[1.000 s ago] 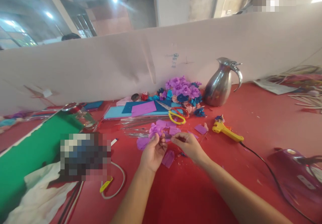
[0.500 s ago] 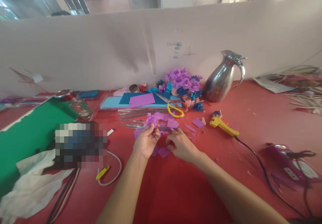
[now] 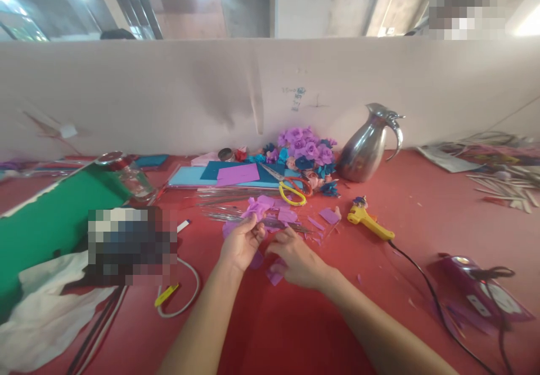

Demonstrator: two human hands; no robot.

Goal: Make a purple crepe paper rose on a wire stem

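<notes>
My left hand (image 3: 244,245) is closed in a pinch on a purple paper flower (image 3: 256,207), whose petals stick up above the thumb and fingertips. Just to its right, my right hand (image 3: 299,260) has its fingers curled inward; whatever they may hold is hidden. Below these fingers a purple paper petal (image 3: 275,274) lies on the red table. Cut purple paper pieces (image 3: 287,215) are scattered behind both hands, among thin metal wires (image 3: 223,216). Behind them, scissors (image 3: 291,190) with yellow and red handles rest against stacked coloured paper (image 3: 189,177).
Finished paper flowers (image 3: 306,144) are heaped by the partition, beside a steel jug (image 3: 367,147). A yellow glue gun (image 3: 371,223) with a black cord lies to the right, near a purple device (image 3: 481,290). At left are a glass jar (image 3: 126,175) and green board (image 3: 63,212).
The view has tilted up slightly, so the table sits lower. My right hand has come a little closer to the left, which still pinches the flower.
</notes>
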